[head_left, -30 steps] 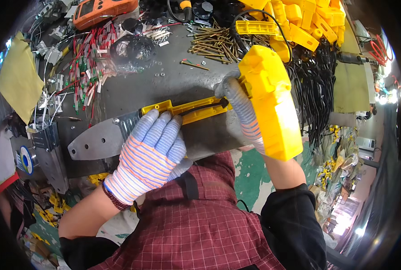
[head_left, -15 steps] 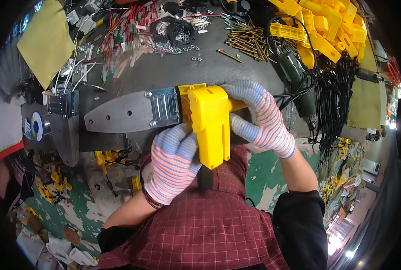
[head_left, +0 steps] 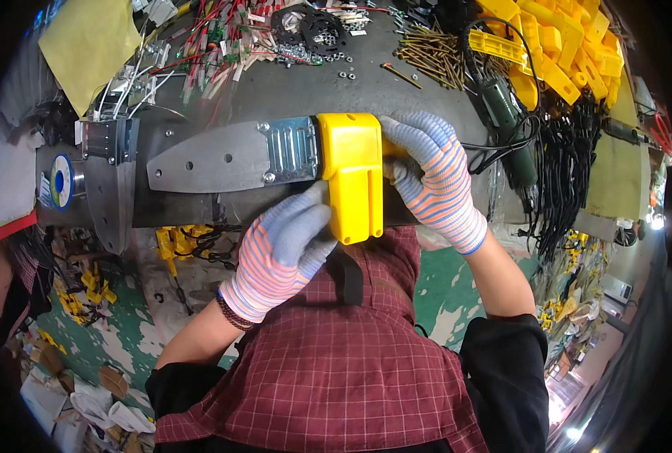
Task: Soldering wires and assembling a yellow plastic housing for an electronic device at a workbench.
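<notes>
A pipe-welding iron with a yellow plastic housing (head_left: 355, 177) and a flat grey metal plate (head_left: 215, 157) with round holes lies across the front of the bench, its pointed end to the left. A ribbed shiny bracket (head_left: 291, 149) joins plate and housing. My right hand (head_left: 442, 181), in a striped knit glove, is curled round the housing's right side, thumb below and fingers above. My left hand (head_left: 279, 253), gloved alike, has bent fingers against the housing's lower left edge; some fingertips are hidden by it.
At left stand a similar grey plate (head_left: 111, 200) and a wire spool (head_left: 62, 181). Along the back lie red-and-green leads (head_left: 226, 45), nuts, long bolts (head_left: 430, 57) and yellow housings (head_left: 559, 45). A green power tool (head_left: 506, 121) with cable and black cords (head_left: 566, 155) are at right.
The whole view has shifted up somewhat. The iron has turned a little, so its housing's side shows less. My left hand has slipped slightly down and left along the housing.
</notes>
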Action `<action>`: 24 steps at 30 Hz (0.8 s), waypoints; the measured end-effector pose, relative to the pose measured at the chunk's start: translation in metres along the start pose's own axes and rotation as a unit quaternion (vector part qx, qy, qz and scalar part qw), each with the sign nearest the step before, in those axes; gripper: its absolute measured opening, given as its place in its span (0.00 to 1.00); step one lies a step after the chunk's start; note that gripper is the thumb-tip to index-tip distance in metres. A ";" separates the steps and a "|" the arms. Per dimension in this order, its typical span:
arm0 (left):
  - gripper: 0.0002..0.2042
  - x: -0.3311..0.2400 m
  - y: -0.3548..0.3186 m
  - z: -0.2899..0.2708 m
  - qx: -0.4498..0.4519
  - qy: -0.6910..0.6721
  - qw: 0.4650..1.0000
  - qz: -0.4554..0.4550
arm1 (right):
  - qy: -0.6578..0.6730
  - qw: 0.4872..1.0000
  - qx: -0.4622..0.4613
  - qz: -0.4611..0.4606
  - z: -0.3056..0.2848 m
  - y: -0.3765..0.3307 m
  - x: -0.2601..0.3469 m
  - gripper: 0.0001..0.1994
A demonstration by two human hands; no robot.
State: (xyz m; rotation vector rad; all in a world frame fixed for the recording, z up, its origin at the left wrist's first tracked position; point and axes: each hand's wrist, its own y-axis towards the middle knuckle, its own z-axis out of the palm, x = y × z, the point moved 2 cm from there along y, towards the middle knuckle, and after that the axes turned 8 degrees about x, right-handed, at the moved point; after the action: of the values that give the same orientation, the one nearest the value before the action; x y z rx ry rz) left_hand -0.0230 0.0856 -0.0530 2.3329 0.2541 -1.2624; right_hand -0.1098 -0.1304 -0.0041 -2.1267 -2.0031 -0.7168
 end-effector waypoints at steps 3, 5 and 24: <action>0.17 -0.006 -0.001 -0.005 -0.027 0.168 0.979 0.113 | 0.022 1.000 0.010 0.013 0.001 0.002 -0.001 0.24; 0.17 -0.025 0.009 -0.009 0.024 0.342 0.932 0.120 | 0.047 0.999 0.009 0.023 0.001 0.003 -0.001 0.24; 0.28 -0.014 0.035 0.002 0.093 0.414 0.883 0.203 | -0.215 0.968 0.120 -0.048 0.015 0.029 -0.008 0.16</action>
State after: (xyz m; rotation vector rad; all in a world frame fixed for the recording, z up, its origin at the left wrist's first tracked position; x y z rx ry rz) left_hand -0.0188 0.0550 -0.0317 2.7695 -0.1015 -0.0422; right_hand -0.0779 -0.1345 -0.0146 -2.1876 -2.2673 -0.0053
